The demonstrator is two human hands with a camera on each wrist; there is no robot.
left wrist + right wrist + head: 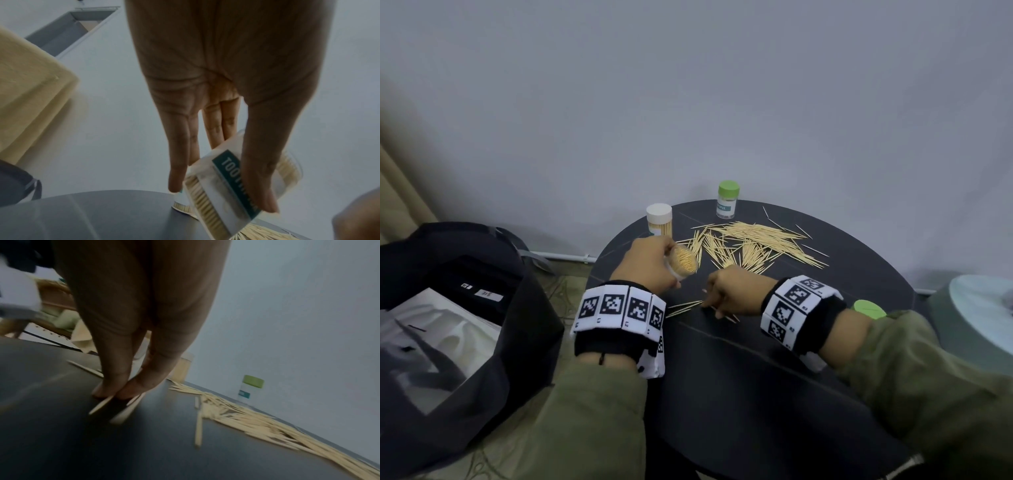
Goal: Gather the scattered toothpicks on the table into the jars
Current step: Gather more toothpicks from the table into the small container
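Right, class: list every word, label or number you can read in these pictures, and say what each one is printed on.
"TOOT": teal label of the open jar in the left hand; the thumb covers the rest.
Teal label on the green-lidded jar: too blurred to read.
White tags on the black bag: too small to read.
Wristbands: black-and-white code squares; tiny marks beneath unreadable.
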